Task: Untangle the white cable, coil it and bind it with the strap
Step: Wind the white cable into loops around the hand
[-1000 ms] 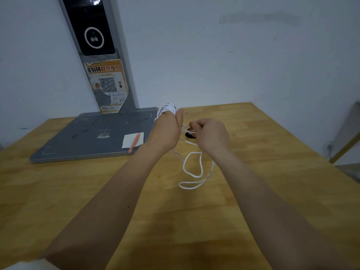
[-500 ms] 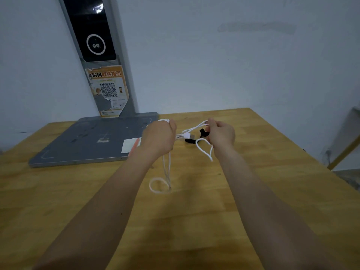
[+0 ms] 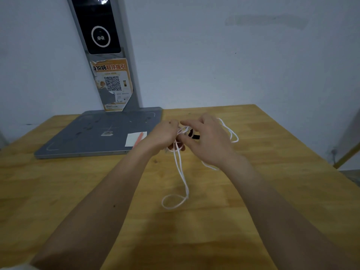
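Both my hands are raised over the middle of the wooden table [image 3: 253, 201], close together. My left hand [image 3: 163, 136] is closed around a bunch of the thin white cable [image 3: 181, 172]. From it a double strand hangs down and ends in a loop lying on the table. My right hand [image 3: 206, 141] pinches the cable beside the left hand, its other fingers spread. Another cable loop sticks out past the right hand, to its right. The black strap [image 3: 194, 135] shows between the two hands, on the cable.
A grey flat base plate [image 3: 93, 137] with an upright post carrying a black screen and an orange QR sticker stands at the back left. A white slip and an orange pen [image 3: 139, 138] lie on the plate's near right corner. The table's right edge drops off.
The hands have come together again after being apart. The loop that hung under the right hand now lies out to its right. The hanging strand under the left hand is longer.
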